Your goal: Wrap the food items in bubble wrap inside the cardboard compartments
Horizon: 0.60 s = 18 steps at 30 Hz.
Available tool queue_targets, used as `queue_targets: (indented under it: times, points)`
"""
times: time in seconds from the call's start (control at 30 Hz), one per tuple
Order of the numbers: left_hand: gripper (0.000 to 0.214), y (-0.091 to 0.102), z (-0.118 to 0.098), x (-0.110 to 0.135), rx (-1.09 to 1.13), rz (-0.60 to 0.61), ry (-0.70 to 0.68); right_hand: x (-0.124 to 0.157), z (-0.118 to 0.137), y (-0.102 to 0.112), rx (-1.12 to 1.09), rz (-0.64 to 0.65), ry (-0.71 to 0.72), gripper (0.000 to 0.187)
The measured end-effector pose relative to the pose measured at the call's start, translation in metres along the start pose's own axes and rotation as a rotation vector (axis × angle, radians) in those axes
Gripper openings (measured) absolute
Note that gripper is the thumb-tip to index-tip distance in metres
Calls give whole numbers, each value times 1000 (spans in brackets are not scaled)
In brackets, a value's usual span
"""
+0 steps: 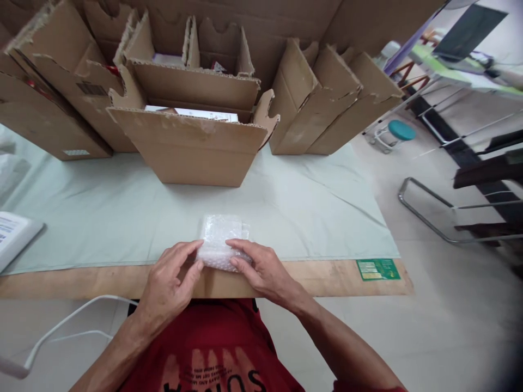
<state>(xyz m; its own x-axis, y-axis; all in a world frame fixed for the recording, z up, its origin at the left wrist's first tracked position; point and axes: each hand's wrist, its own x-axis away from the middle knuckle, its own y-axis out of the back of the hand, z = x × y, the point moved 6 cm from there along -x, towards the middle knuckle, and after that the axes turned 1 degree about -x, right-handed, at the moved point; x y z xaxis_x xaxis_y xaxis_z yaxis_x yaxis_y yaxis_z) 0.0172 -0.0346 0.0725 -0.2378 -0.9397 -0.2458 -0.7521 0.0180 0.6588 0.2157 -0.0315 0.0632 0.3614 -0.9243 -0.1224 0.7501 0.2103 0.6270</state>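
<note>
A small packet wrapped in clear bubble wrap [223,235] lies on the pale green cloth [122,218] near the table's front edge. My left hand [171,277] pinches the packet's near left corner with thumb and fingers curled. On the packet's near right side rests my right hand [261,269], fingers bent over the wrap and pressing it down. Both hands grip the same packet.
Several open cardboard boxes [192,136] stand in a row behind the packet, some with papers inside. A white device [14,234] sits at the left edge. A green label [378,269] is stuck on the table's right front. A metal chair frame [433,218] stands on the floor at right.
</note>
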Motion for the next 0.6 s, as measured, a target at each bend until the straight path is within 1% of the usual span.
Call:
queue_targets:
  times: [0.07,0.1,0.13,0.17,0.23,0.27,0.3,0.33,0.4,0.47,0.53,0.6]
  points:
    - [25,-6,10,-8,7,-22,105,1,3,7,83,-107,24,32]
    - [27,-10,15,-14,-1,-34,141,1,7,10,161,-161,67,34]
    - [29,-13,18,-19,-18,-44,165,2,11,10,250,-187,120,36]
    - [30,-15,21,-25,-38,-47,182,1,15,8,336,-173,171,38]
    - [32,-19,24,-33,-64,-41,209,-2,18,-1,459,-65,244,39]
    - [33,-19,25,-34,-61,-50,225,-4,16,-5,492,-10,259,38]
    - [36,-18,26,-34,-41,-72,249,-7,14,-8,505,19,263,36]
    - [39,-16,27,-31,-3,-105,283,-11,11,-8,494,15,252,34]
    - [48,-11,30,-20,141,-173,382,-17,5,-3,397,-72,197,32]
    - [54,-14,34,-6,361,-166,498,-21,-2,4,199,-172,100,30]
    - [58,-25,31,4,600,-81,572,-21,-8,5,-58,-211,-18,30]
    - [64,-38,22,8,788,17,588,-17,-10,-2,-329,-185,-117,31]
